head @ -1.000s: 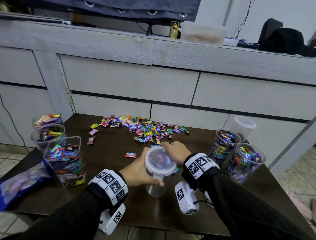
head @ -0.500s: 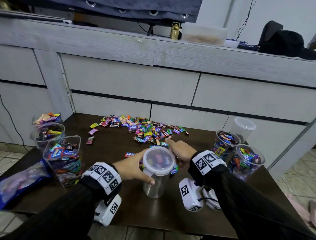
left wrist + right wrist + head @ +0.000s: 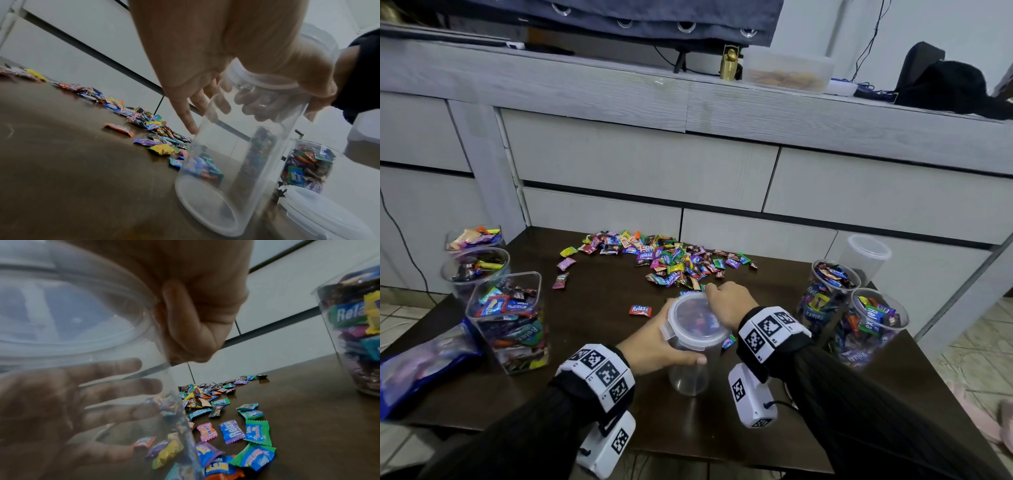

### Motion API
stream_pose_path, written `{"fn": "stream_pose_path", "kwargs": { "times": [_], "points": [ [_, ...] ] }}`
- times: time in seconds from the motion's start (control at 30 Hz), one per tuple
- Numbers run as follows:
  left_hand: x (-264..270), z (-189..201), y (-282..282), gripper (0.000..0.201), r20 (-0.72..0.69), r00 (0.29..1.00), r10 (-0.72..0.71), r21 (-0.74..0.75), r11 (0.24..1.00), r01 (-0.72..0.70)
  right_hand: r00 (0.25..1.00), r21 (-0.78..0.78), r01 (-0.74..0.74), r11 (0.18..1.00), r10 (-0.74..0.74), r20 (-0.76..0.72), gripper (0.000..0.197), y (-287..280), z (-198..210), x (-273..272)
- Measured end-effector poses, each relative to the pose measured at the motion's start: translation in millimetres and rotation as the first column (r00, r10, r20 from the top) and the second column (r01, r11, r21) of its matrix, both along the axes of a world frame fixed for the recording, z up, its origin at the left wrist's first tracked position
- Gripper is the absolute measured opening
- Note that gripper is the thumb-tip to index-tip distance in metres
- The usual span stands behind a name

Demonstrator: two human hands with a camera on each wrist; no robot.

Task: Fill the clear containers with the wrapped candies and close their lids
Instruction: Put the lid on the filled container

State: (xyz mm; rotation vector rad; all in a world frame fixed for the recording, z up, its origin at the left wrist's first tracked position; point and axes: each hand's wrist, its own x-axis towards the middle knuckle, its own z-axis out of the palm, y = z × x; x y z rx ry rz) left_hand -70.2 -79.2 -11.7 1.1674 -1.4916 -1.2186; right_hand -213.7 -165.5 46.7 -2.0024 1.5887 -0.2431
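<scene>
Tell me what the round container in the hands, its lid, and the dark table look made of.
Round clear container: seemingly thin glossy plastic; fingers and candies show through its wall.
Frosted lid: translucent plastic, milky, with a moulded rim.
Dark brown table: probably wood or wood-look laminate; faint grain, soft sheen.

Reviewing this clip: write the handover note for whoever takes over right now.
Left hand grips the empty lidded container mid-table; right hand curls at its lid rim.
Done: five open containers hold candies, three left, two right.
Left: loose candies at the table's far side; an empty lidded container far right; lids to close.
</scene>
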Motion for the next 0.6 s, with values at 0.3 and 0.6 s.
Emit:
{"fn": "stream_pose_path", "kwargs": {
  "times": [0.3, 0.6],
  "points": [
    [8, 4, -7, 0.094, 0.062, 0.992, -0.113, 0.024, 0.993, 0.111, 0.999, -0.127, 0.024, 0.992, -0.027, -0.025, 0.042, 1, 3, -7],
    [16, 9, -10, 0.095, 0.127, 0.977, -0.169, 0.041, 0.985, 0.165, 0.862, -0.131, -0.49, 0.862, 0.501, 0.072, 0.072, 12, 22, -25]
  ]
}}
